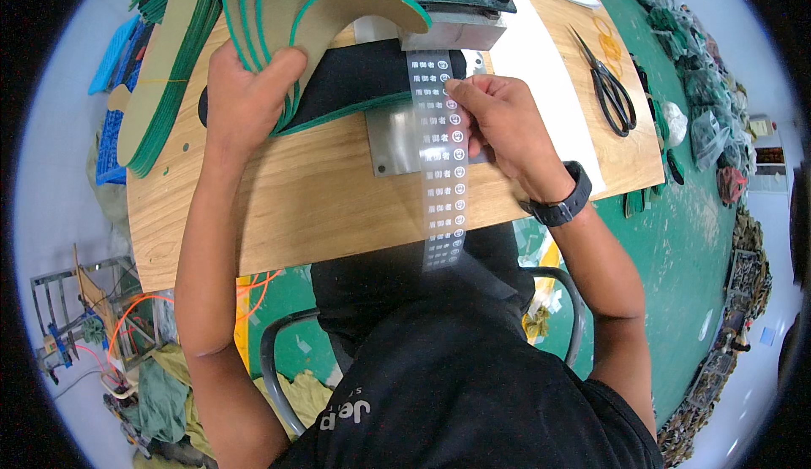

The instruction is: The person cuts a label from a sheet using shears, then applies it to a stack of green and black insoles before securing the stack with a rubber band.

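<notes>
My left hand point(245, 102) is closed around several fanned-out shoe insoles point(334, 26), tan-faced with green edges. Beneath them lies a black-topped insole point(355, 72) with a green edge, partly over a metal plate point(395, 144). A clear film strip point(443, 192) with rows of white printed marks crosses the insole's right end and hangs past the table's near edge. The thumb and fingers of my right hand point(507, 119) pinch that strip by its right edge. Just beyond stands the metal block of a press point(452, 34), whose top runs out of view.
A wooden table point(321, 224) carries a banded insole stack point(165, 81) at left and black-handled scissors point(606, 89) at right, near yellow rubber bands point(606, 43). A blue crate point(114, 144) stands beyond the left edge. Bagged goods point(705, 89) line the green floor at right.
</notes>
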The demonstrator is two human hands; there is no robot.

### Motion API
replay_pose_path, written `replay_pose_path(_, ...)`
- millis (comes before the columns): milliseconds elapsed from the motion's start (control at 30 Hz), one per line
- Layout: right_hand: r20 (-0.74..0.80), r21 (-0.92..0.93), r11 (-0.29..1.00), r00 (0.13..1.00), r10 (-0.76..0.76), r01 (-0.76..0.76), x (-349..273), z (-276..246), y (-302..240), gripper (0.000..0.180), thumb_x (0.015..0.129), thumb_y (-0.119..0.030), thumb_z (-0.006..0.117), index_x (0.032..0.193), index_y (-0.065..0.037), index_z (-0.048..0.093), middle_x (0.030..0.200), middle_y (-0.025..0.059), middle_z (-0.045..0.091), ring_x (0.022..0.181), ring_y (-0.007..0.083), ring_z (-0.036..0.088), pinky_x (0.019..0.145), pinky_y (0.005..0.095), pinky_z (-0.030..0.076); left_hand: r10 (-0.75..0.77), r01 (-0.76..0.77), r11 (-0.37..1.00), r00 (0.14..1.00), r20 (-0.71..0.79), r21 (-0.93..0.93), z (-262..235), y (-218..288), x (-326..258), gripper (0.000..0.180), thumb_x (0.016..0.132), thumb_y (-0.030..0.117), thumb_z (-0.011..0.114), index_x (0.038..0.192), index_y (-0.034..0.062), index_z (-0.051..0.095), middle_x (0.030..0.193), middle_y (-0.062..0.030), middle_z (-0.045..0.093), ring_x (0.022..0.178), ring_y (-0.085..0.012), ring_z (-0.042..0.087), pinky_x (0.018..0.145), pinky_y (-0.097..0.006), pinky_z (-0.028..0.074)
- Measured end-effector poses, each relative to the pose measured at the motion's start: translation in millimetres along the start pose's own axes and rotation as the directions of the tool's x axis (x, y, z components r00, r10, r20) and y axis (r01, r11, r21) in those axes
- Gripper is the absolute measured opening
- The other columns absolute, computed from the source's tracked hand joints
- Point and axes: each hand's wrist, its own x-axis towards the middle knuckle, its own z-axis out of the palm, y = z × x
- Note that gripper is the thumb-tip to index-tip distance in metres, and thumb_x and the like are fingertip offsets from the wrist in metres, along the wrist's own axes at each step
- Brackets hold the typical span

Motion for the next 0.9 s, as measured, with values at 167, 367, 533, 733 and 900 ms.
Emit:
replay_pose_path(167,0.029,-0.017,1.000,1.000,0.002,-0.001,1,-3,3,0.025,0.093,-0.018,0.058,0.074,-0.002,0.060,0.055,0.0029,0.058,0.038,0.0060,0.048,0.035,0.0163,0.036,-0.006,0.007,1.000,0.999,-0.051,0.022,4,10,-3,0.017,0.077,0.015,0.058,0.083,0.0008,0.065,0.069,0.0005,0.059,0.065,-0.0083,0.051,0.062,-0.026,0.044)
replay_pose_path(367,0.050,0.047,0.999,0.999,-0.003,0.000,3,-2,3,0.028,0.093,-0.020,0.057,0.072,-0.002,0.059,0.054,0.0022,0.057,0.037,0.0059,0.047,0.035,0.0169,0.036,-0.029,0.029,0.998,1.000,-0.002,-0.055,9,8,-2,0.030,0.077,0.016,0.060,0.103,0.0016,0.066,0.079,-0.0045,0.063,0.074,-0.0116,0.056,0.071,-0.026,0.046)
replay_pose_path(533,0.048,0.051,0.999,0.999,0.009,-0.011,-2,-1,-1,0.037,0.094,-0.025,0.053,0.067,-0.001,0.057,0.054,0.0054,0.056,0.042,0.0108,0.053,0.037,0.0210,0.041,-0.016,-0.072,0.942,0.966,0.259,0.328,15,23,-3,0.063,0.069,0.021,0.072,0.127,0.0077,0.052,0.100,-0.0153,0.065,0.094,-0.0256,0.061,0.088,-0.033,0.046)
replay_pose_path(733,0.078,0.131,0.991,0.997,0.024,-0.034,-9,-5,-3,0.031,0.095,-0.024,0.054,0.073,-0.003,0.059,0.053,0.0009,0.056,0.040,0.0064,0.048,0.036,0.0174,0.036,0.093,-0.262,0.790,0.945,0.314,0.555,27,18,-5,0.087,0.061,0.024,0.079,0.138,0.0117,0.039,0.110,-0.0191,0.060,0.104,-0.0387,0.055,0.094,-0.043,0.042)
replay_pose_path(900,0.038,0.084,0.994,0.997,-0.068,0.064,-11,-9,7,0.025,0.093,-0.020,0.055,0.077,-0.002,0.060,0.059,0.0019,0.058,0.043,0.0071,0.049,0.040,0.0188,0.038,0.162,-0.318,0.814,0.928,0.335,0.487,21,15,-3,0.054,0.066,0.023,0.075,0.114,0.0055,0.056,0.097,-0.0202,0.063,0.093,-0.0395,0.058,0.083,-0.043,0.047)
